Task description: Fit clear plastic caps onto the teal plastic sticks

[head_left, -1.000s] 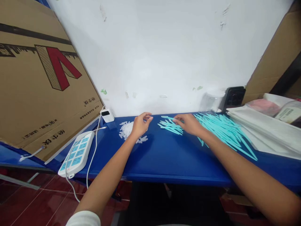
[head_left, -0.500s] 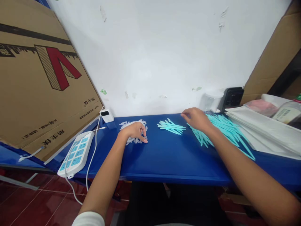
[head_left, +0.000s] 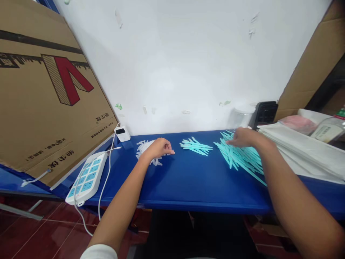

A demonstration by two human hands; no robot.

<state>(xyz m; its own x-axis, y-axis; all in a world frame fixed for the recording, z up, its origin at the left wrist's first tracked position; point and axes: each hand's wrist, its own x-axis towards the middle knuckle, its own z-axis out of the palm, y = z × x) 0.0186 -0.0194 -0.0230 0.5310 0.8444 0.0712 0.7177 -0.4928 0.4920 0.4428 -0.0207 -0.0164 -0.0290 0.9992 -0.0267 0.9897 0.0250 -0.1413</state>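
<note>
My left hand [head_left: 159, 148] rests on a small heap of clear plastic caps [head_left: 144, 148] on the blue table [head_left: 188, 183]. Its fingers are curled and pinched together around a piece too small to name. My right hand [head_left: 244, 137] lies over the large pile of teal plastic sticks [head_left: 239, 158] at the right, fingers bent down into the sticks. Between the two hands sits a smaller, neater bunch of teal sticks [head_left: 196, 145], untouched.
A big cardboard sheet [head_left: 43, 90] leans at the left, with a white power strip [head_left: 86, 178] and a charger [head_left: 122, 132] below it. A clear jar [head_left: 241, 117], a black device [head_left: 265, 112] and stacked white sheets [head_left: 299, 147] stand at the right.
My right hand left the small teal bunch and moved right onto the large pile. My left hand dropped onto the clear caps and closed its fingers.
</note>
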